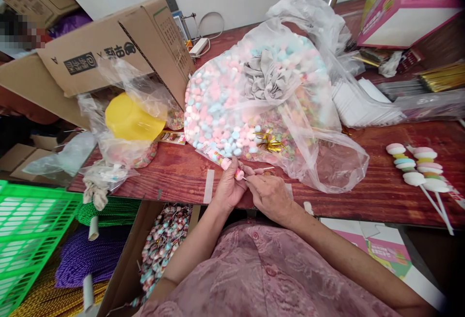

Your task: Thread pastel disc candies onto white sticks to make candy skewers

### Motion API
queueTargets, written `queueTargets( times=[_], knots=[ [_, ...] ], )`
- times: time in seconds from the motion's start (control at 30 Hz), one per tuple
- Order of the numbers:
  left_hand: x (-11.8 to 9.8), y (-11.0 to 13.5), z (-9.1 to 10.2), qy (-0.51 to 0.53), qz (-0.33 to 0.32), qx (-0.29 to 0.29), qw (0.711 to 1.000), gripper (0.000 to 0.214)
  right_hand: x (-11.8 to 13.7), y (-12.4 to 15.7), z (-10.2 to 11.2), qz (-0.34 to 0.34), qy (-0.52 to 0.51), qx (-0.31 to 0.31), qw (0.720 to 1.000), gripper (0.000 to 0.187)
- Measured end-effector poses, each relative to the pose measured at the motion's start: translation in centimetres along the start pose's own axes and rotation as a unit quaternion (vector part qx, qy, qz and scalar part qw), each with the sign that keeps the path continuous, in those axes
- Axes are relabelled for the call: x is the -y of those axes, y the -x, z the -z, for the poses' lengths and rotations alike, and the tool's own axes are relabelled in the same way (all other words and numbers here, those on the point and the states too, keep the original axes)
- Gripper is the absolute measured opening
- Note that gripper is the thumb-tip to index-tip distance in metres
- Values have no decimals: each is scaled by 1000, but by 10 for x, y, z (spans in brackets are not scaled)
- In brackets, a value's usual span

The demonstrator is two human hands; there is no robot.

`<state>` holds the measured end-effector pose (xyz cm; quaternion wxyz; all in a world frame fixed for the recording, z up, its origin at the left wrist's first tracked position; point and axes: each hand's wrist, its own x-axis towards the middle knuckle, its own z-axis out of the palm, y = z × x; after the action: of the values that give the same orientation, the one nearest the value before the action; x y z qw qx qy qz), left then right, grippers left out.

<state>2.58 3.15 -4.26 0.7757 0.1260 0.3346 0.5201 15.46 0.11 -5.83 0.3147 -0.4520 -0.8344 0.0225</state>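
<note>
Over the front edge of the table, my left hand (231,186) is closed round a small candy skewer (225,163) of pink and coloured sweets in a clear wrapper. Its wrapped top points up and left. My right hand (272,197) pinches at the lower end, where a thin stick shows; whether it also holds a tie I cannot tell. Just beyond my hands lies a large clear bag (214,113) of pink, white and blue sweets. A bunch of gold twist ties (271,142) and a crumpled grey cloth (267,77) rest on it.
At left stand a cardboard box (98,51) and a yellow bowl (132,116) in plastic. Larger candy skewers (414,178) lie at right, near white paper packets (359,106). Below the table are a box of finished skewers (165,244) and a green basket (25,230).
</note>
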Motion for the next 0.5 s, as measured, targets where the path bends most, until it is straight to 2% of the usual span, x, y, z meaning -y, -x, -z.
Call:
queueTargets(
  times=[0.13,0.27,0.4,0.5],
  knots=[
    [-2,2,0,28,3,0,1000,37,0,-2,1,-28,-67,23,997,26],
    [-13,1,6,48,-1,-5,999,40,-3,7,0,-51,-114,-31,992,24],
    [-22,-5,12,92,-46,-49,994,36,-7,12,1,-43,-86,-70,993,25],
    [-25,-7,11,115,-81,-87,986,28,-7,13,3,-18,-43,-74,996,27]
  ],
)
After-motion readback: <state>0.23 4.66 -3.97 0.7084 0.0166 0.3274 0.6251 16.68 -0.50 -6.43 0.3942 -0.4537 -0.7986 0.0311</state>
